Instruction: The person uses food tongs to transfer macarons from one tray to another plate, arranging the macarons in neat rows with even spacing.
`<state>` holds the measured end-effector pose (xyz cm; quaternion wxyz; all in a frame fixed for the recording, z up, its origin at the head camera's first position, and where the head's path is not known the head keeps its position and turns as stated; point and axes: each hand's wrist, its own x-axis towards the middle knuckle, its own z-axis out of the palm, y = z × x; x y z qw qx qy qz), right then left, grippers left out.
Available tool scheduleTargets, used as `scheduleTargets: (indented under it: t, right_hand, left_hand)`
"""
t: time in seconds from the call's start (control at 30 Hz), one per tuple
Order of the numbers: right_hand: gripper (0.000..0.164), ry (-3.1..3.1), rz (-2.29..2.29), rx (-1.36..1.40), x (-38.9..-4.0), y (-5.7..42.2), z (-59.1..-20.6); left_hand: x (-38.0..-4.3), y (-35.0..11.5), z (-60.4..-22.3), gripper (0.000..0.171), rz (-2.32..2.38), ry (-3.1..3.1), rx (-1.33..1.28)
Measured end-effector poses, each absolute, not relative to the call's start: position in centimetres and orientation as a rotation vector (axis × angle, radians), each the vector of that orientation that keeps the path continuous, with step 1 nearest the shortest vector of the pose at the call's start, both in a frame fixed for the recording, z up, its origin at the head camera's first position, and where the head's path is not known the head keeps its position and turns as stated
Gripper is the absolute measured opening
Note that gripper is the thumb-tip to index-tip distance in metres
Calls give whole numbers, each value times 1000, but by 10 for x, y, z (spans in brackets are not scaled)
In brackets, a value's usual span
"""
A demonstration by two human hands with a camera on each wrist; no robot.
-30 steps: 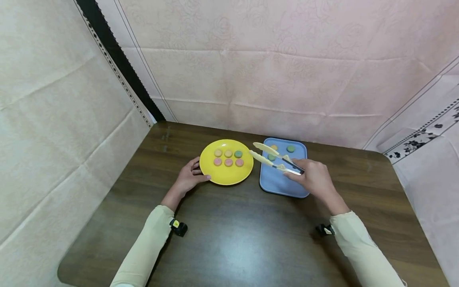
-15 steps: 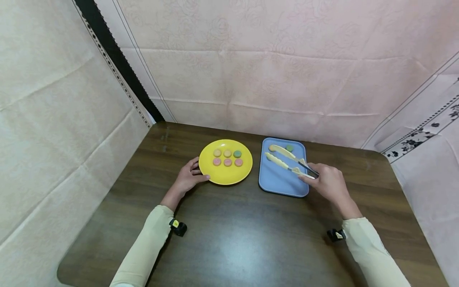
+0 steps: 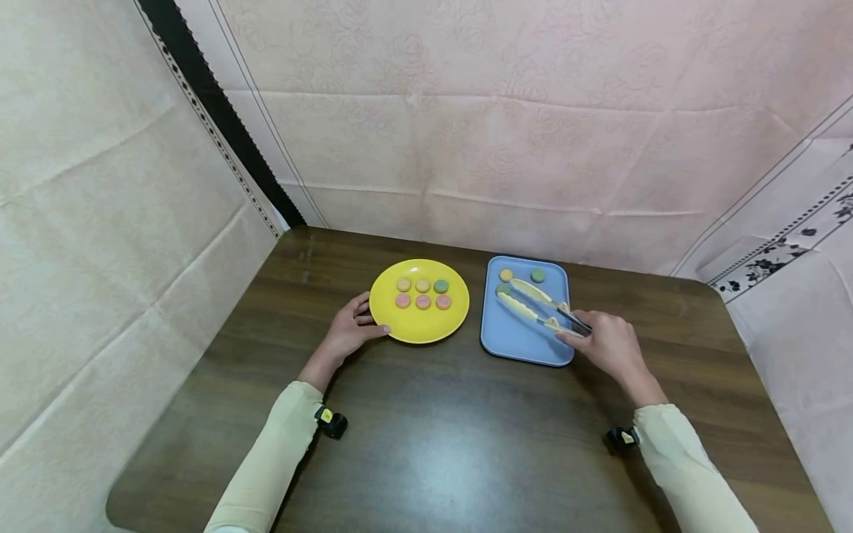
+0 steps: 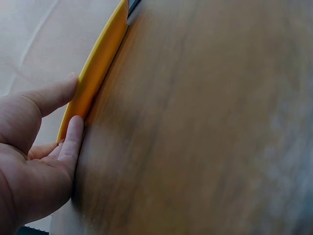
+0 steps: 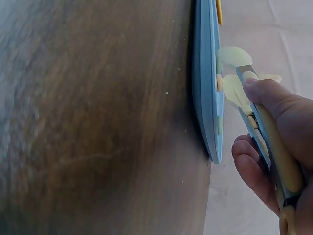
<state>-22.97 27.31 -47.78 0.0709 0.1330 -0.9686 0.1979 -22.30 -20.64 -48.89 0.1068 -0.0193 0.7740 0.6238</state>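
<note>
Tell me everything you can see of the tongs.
The tongs have two pale yellow paddle-like tips on metal-looking arms, with a tan strip along the handle. The right hand grips them, slanted over the blue tray, tips spread apart. Whether one tip touches the nearby green disc is unclear.

Long, loose, plain sleeves in pale cream with a faint green tint cover both arms, the left [image 3: 266,459] and right [image 3: 689,466] matching, lightly creased. At each cuff sits a small, boxy black wrist device, the left one [image 3: 333,424] marked with a yellow patch [image 3: 326,415], the right one [image 3: 620,440] with a whitish patch [image 3: 628,437]. The hands [image 3: 346,331] are bare.
</note>
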Motion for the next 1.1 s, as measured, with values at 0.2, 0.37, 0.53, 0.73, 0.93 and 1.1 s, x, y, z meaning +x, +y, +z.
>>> scheduleTargets:
  t: [0.2, 0.37, 0.53, 0.73, 0.93, 1.1]
  right_hand:
    - [61, -2940, 590, 392, -231, 272, -480]
    - [62, -2958, 590, 382, -233, 270, -481]
    - [60, -2966, 593, 375, -235, 270, -483]
    - [60, -2984, 625, 358, -234, 271, -484]
    - [60, -2984, 626, 348, -233, 271, -483]
    - [60, -2961, 640, 346, -231, 269, -478]
  left_hand:
    - [-222, -205, -488, 91, 1832, 2280, -62]
    - [-222, -205, -488, 91, 1832, 2283, -62]
    - [-222, -205, -488, 90, 1832, 2284, -62]
    - [-223, -204, -488, 89, 1835, 2290, -53]
    - [-223, -205, -489, 89, 1826, 2290, -59]
    - [-232, -209, -502, 92, 1818, 2294, -77]
